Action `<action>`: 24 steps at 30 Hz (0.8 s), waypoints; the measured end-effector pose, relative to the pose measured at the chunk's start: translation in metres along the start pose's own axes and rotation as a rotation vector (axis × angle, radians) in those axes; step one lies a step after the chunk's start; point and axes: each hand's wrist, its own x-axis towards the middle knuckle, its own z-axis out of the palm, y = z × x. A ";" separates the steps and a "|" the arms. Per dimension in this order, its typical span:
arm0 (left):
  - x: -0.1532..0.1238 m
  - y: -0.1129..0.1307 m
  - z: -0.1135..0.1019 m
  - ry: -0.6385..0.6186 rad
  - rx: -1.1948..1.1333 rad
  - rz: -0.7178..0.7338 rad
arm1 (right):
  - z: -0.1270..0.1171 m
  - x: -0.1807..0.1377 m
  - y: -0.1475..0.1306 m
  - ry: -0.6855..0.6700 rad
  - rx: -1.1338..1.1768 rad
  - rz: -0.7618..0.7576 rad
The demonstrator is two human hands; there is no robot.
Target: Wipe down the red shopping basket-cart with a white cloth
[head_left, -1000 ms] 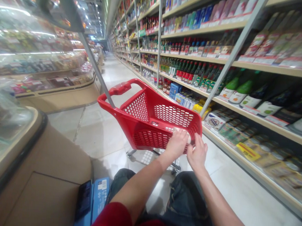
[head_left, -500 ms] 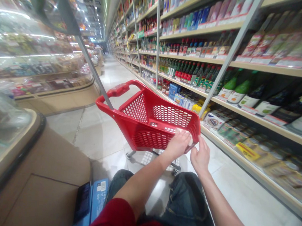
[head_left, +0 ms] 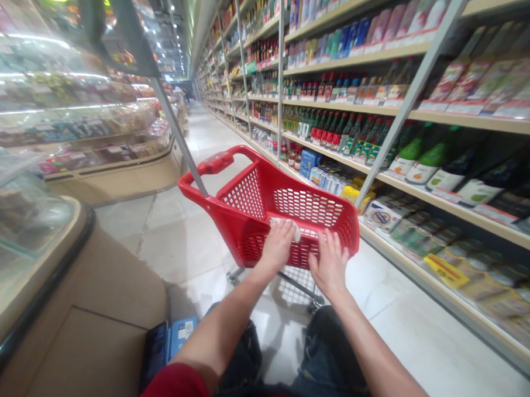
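A red plastic shopping cart with perforated basket walls stands in front of me. My left hand is closed over a whitish cloth and presses it on the near side rim of the basket. Cloth edges stick out past the fingers; the rest is hidden under them. Farther right along the same rim, my right hand rests with its fingers stretched over the edge and holds nothing.
Shelves of bottles and cans run along the right. A beige counter stands close on my left, with a blue box at its foot. Behind it is a lit display of packaged goods. Grey metal posts rise nearby.
My left hand has slid the cloth left along the rim, away from the front corner. My right hand has shifted left from that corner onto the side rim.
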 end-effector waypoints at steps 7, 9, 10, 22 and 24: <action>-0.003 -0.004 0.001 -0.031 0.064 0.033 | 0.004 0.005 -0.015 -0.015 0.035 -0.003; -0.004 -0.004 0.000 -0.037 0.083 0.038 | 0.006 0.006 -0.018 -0.010 0.046 -0.012; -0.004 -0.008 -0.003 -0.030 0.095 0.018 | 0.006 0.007 -0.018 -0.009 0.050 -0.011; -0.014 -0.054 -0.030 0.015 0.162 -0.146 | 0.018 0.014 -0.041 -0.064 0.062 -0.065; -0.016 -0.050 -0.026 0.010 0.147 -0.119 | 0.018 0.020 -0.051 -0.102 0.056 -0.107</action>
